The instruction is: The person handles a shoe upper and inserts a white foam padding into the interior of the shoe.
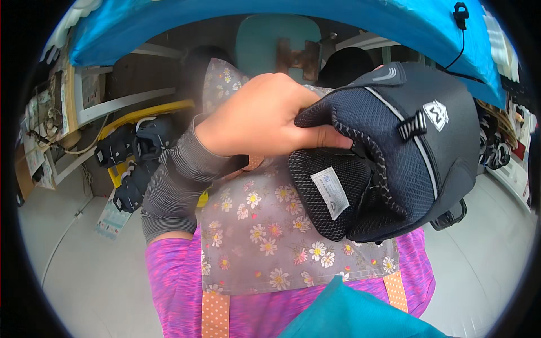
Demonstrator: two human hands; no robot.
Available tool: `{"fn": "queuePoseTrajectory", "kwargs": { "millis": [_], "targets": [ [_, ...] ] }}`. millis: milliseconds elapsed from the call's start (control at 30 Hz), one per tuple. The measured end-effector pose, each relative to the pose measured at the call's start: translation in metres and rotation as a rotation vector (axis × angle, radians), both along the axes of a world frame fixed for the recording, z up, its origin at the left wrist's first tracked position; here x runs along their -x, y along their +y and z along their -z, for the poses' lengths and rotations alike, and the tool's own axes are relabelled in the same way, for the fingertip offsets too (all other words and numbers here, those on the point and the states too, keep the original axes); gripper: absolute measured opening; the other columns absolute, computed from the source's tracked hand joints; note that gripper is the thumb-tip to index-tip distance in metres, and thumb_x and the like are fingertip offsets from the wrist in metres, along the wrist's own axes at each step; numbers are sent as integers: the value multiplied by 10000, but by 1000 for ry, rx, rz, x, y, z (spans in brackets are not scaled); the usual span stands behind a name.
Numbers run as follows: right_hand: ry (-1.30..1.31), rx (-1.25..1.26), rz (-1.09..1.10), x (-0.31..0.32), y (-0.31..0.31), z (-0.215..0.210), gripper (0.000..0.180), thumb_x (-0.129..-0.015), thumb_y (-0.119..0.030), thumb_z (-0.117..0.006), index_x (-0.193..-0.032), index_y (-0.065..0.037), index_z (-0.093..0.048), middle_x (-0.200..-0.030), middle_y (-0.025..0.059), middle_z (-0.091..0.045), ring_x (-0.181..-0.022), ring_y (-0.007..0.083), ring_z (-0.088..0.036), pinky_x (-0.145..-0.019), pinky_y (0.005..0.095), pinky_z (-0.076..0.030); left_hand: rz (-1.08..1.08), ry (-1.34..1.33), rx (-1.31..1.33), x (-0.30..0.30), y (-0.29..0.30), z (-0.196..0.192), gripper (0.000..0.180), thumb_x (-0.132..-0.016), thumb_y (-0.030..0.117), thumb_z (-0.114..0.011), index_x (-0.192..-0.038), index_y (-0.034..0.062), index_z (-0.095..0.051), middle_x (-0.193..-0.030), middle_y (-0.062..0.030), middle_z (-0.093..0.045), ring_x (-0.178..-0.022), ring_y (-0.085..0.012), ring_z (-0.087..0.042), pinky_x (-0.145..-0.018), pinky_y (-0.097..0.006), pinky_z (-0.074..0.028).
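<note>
Gripping the boot at its opening with the left hand, closed firmly with the thumb pressed inside against the blue lining and the fingers mostly hidden behind the collar. Holding it tilted above the apron, toward the right edge, in front of the near edge of the blue-covered worktop and not resting there. Cannot tell the state of the right hand, out of sight and perhaps behind the boot. Judging by the opening turned toward the camera, probably at the step of handling the collar and the tongue. To judge from this hold, calls next for a steady pinch on the collar, for support under the bulky shell, and for care not to crumple the padding or snag the striped loop. As a container, showing mainly soft lining inside, with a white label on the face of the tongue; too dark deeper down to make out more. Beyond the left edge of the apron, to be seen low down near the floor: a yellow crate, with several dark boots in or against it; cannot tell which. At the far right, past the boot, also visible: black gear in a cluster, too small to identify.
</note>
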State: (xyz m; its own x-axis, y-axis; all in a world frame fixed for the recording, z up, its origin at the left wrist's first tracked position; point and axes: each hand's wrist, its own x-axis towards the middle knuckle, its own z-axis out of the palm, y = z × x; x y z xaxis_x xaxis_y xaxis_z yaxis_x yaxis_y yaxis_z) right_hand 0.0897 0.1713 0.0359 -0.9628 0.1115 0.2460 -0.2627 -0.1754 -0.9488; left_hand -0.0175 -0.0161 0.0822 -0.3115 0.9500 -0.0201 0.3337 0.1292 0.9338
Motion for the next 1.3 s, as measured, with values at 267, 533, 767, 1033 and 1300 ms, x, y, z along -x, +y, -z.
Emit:
{"fn": "queuePoseTrajectory", "kwargs": {
  "millis": [267,533,767,1033,1300],
  "targets": [
    [-74,55,7,-7,-6,6,607,-767,-200,-792,-1209,-90,-391,-985,144,-543,-889,226,-510,-795,351,-369,30,-127,-190,-4,-2,12,296,-871,335,-667,-810,46,-680,-674,-168,-606,-602,-344,-590,-573,-387,-461],
    [-103,-10,74,-23,-22,12,661,-772,-178,-787,-1267,-96,-356,-1065,158,-542,-979,250,-517,-884,386,-374,53,-157,-234,-6,3,16,319,-864,379,-679,-834,63,-707,-723,-155,-656,-651,-340,-630,-610,-375,-483],
    [-48,-105,103,-15,-18,9,711,-776,-159,-782,-1319,-100,-326,-1135,169,-541,-1059,271,-523,-962,416,-379,-181,-110,171,-9,5,2,406,-803,459,-710,-860,57,-715,-737,-173,-661,-678,-376,-632,-641,-414,-494],
    [127,-412,438,-2,1,-30,769,-782,-137,-777,-1377,-106,-292,-1215,182,-541,-1149,295,-530,-1051,451,-385,-236,-14,201,-10,18,19,272,-873,257,-672,-983,9,-664,-713,-159,-647,-599,-271,-593,-611,-358,-471],
    [278,199,-171,43,54,-4,387,-839,-153,-696,-1138,-68,-466,-1029,134,-542,-919,196,-530,-849,283,-462,97,631,85,-26,30,10,386,-849,386,-629,-662,51,-665,-583,-141,-593,-584,-341,-618,-549,-428,-488]
  ]
}}
